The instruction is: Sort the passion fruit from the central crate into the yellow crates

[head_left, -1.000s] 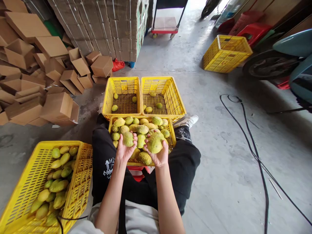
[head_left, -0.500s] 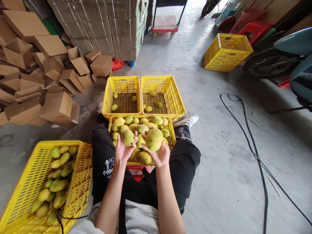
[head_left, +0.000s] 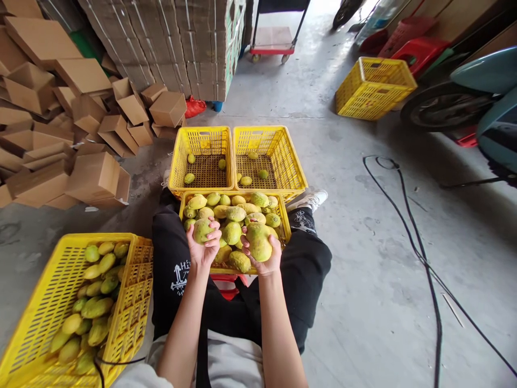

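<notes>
My left hand [head_left: 202, 252] is wrapped round a greenish lemon [head_left: 203, 231], held up over the near crate. In my right hand [head_left: 271, 260] sits a larger yellow-green lemon [head_left: 259, 241], with fingers closed about it. Both lemons are apart from each other, at about the same height. Below them, a shallow yellow crate [head_left: 186, 270] between my legs is full of lemons, some smooth and some bumpy, such as a knobbly one [head_left: 239, 262]. My hands hide part of that pile.
Two deeper yellow crates [head_left: 202, 186] [head_left: 297, 167] stand just beyond, each with a few lemons inside. At my left is a tilted yellow crate [head_left: 44, 302] of lemons. Cardboard boxes [head_left: 95, 175] heap at far left. Black cable [head_left: 428, 264] lies on the floor at right, near a motorbike [head_left: 495, 108].
Both lemons have been turned within my hands, and my fingers now wrap further round them. The left lemon has shifted slightly left. The crates and their contents look the same.
</notes>
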Tool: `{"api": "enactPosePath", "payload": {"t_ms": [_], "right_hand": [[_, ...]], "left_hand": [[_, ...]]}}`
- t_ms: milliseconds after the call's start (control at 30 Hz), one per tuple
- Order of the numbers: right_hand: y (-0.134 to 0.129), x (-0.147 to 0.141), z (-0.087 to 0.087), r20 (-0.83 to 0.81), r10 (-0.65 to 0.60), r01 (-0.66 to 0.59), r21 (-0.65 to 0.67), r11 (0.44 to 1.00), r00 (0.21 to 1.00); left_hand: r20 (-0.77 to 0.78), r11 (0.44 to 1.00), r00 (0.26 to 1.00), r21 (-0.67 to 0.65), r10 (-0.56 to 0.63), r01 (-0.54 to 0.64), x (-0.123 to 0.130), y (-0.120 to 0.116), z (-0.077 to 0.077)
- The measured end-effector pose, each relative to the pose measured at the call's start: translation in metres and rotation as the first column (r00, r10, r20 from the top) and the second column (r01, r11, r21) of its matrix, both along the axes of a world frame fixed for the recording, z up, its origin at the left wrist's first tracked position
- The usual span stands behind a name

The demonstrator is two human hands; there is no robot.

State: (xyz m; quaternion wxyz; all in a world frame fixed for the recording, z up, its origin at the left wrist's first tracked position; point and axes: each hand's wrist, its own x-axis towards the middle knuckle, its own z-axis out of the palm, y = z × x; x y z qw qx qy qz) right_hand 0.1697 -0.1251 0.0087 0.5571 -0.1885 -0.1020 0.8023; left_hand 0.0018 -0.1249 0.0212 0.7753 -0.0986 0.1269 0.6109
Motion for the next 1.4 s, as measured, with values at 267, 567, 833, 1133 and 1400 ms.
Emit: {"api": "enactPosePath", "payload": {"t_ms": [267,567,833,1133,1400], "right_hand": [[0.000,-0.001,0.001,0.026,-0.056,0.058,-0.056,0.997,0.998],[-0.007,0.004,0.006,0.074,-0.174,0.176,-0.018,0.984,0.982],[-0.006,0.002,0.003,-0.045,-0.126,0.126,-0.020,0.992,0.991],[-0.004,0.001,0.004,-0.011,-0.132,0.131,-0.035,0.991,0.991],[-0.005,0.011,-0.002,-0.095,-0.138,0.135,-0.041,0.990,0.986]], "left_hand": [[-0.153,0.979,0.972,0.072,-0.177,0.189,0.011,0.002,0.008],[-0.320,0.954,0.910,0.053,-0.264,0.296,0.013,0.000,0.003],[-0.350,0.941,0.896,0.097,-0.273,0.324,0.011,0.001,-0.003],[-0.373,0.938,0.884,0.088,-0.281,0.335,0.017,0.001,0.007],[-0.369,0.961,0.889,-0.046,-0.271,0.273,0.019,0.001,0.007]]}}
